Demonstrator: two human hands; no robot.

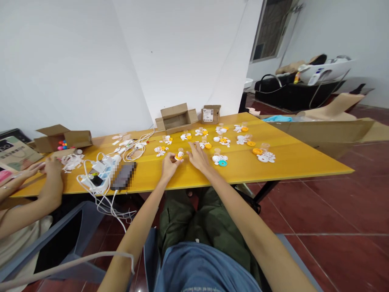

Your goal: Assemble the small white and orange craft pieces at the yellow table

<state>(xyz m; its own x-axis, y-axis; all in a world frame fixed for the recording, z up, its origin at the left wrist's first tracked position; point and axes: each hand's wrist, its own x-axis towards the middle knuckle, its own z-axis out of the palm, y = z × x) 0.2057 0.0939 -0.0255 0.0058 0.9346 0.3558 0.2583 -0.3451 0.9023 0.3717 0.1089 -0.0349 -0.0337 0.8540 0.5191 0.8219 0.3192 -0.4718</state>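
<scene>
My left hand (pixel 170 166) is closed, thumb and fingers pinching a small yellow-and-white plastic part (pixel 179 156) just above the table. Beside it on the right, my right hand (pixel 198 157) reaches forward with its fingers stretched out and apart. Its fingertips are close to a group of white discs and a yellow ring (pixel 208 146); whether they touch any piece I cannot tell. Nearest to the right forearm lies another group of white pieces with a teal ring (pixel 223 163) and a clear cup (pixel 216 151).
Several similar groups, one with a yellow ring (pixel 257 151), spread over the yellow table (pixel 298 165). An open cardboard box (pixel 176 121) stands behind. A phone (pixel 124 176) and a cabled power strip (pixel 106 172) lie left. A co-worker's hands (pixel 51 165) work further left.
</scene>
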